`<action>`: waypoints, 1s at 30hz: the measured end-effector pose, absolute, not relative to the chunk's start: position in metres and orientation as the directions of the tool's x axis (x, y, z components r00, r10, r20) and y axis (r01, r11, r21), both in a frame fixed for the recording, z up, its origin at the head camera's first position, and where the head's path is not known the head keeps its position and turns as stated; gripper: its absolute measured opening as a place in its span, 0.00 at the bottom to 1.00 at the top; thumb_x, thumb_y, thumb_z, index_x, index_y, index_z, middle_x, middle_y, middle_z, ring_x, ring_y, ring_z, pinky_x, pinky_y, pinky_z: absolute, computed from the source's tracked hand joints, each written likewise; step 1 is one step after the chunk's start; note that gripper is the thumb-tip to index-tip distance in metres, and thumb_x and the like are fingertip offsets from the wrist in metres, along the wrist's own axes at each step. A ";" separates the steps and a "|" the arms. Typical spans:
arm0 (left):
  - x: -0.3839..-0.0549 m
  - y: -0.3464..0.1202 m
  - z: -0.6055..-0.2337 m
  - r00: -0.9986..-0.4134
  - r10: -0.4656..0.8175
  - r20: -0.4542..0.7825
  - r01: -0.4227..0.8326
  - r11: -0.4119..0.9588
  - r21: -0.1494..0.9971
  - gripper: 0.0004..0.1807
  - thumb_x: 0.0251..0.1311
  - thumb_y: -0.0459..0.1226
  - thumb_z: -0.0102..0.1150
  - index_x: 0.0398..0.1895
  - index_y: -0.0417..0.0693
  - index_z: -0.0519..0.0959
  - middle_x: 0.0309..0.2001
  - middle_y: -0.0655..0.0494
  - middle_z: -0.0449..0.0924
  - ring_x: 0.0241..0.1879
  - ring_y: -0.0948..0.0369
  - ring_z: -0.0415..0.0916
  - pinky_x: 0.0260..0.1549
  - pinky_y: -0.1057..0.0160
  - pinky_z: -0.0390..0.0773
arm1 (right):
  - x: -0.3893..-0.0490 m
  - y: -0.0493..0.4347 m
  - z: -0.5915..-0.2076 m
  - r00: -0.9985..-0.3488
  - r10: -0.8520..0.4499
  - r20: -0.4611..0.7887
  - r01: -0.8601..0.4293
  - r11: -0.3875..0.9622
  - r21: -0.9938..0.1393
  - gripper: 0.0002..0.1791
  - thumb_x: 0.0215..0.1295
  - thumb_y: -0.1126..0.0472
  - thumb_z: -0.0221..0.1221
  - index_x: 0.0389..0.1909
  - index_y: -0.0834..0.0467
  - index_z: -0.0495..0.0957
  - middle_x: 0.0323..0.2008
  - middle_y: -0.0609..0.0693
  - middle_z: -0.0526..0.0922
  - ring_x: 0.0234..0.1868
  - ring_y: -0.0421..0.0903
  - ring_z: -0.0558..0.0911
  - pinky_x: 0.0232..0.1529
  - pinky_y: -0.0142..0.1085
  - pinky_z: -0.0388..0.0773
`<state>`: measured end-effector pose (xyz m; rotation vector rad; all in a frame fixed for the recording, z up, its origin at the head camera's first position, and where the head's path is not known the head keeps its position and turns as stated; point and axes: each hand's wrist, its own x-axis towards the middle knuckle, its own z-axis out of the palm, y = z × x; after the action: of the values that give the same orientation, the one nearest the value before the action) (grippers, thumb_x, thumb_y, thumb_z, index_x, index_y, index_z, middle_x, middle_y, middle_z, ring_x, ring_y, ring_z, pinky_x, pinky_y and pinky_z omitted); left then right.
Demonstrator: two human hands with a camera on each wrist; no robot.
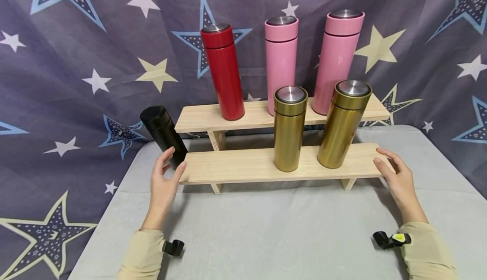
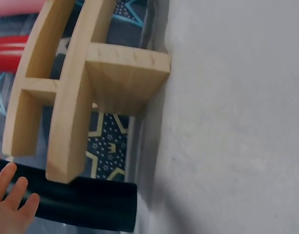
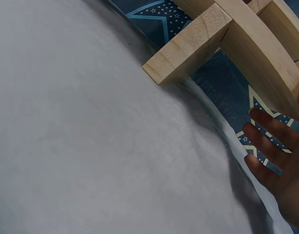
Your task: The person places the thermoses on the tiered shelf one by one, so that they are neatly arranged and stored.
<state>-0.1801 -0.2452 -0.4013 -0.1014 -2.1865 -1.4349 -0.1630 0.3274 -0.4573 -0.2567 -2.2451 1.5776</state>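
Observation:
My left hand (image 1: 164,185) is at the left end of the lower wooden shelf (image 1: 232,166), beside a black thermos flask (image 1: 167,134). Its fingers (image 2: 15,192) look loosely spread over the flask's near side in the left wrist view; whether they touch it is unclear. At the shelf's right end is my right hand (image 1: 399,183), with the thumb by the top edge and the other fingers (image 3: 266,141) spread apart. Two gold thermos flasks (image 1: 289,132) (image 1: 344,126) stand on this lower shelf.
Behind is a higher wooden shelf (image 1: 201,117) bearing a red flask (image 1: 224,75) and two pink flasks (image 1: 280,60) (image 1: 337,64). Both shelves rest on wooden legs over a grey-clothed table (image 1: 274,229). A star-patterned curtain (image 1: 114,47) hangs behind.

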 end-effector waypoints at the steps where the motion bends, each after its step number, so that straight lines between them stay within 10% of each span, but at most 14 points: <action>1: -0.181 -0.247 -0.402 -0.857 -0.224 0.464 0.336 0.439 0.833 0.29 0.63 0.31 0.64 0.68 0.40 0.70 0.65 0.48 0.71 0.66 0.55 0.64 0.61 0.53 0.64 | -0.163 0.327 -0.457 -0.910 0.361 0.204 -0.070 0.351 -0.934 0.23 0.71 0.50 0.58 0.66 0.45 0.74 0.45 0.28 0.74 0.44 0.28 0.74 0.41 0.17 0.67; 30: -0.214 -0.277 -0.413 -0.810 -0.455 0.370 0.186 0.398 0.898 0.32 0.65 0.42 0.64 0.69 0.42 0.68 0.66 0.51 0.70 0.64 0.54 0.67 0.57 0.53 0.67 | -0.163 0.327 -0.457 -0.905 0.375 0.199 -0.062 0.346 -0.936 0.23 0.71 0.51 0.58 0.66 0.46 0.74 0.43 0.27 0.75 0.42 0.29 0.74 0.40 0.18 0.69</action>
<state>-0.2140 -0.2769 -0.4133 0.2282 -2.0807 -1.4410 -0.1634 0.3273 -0.4575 -0.2750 -2.2357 1.5793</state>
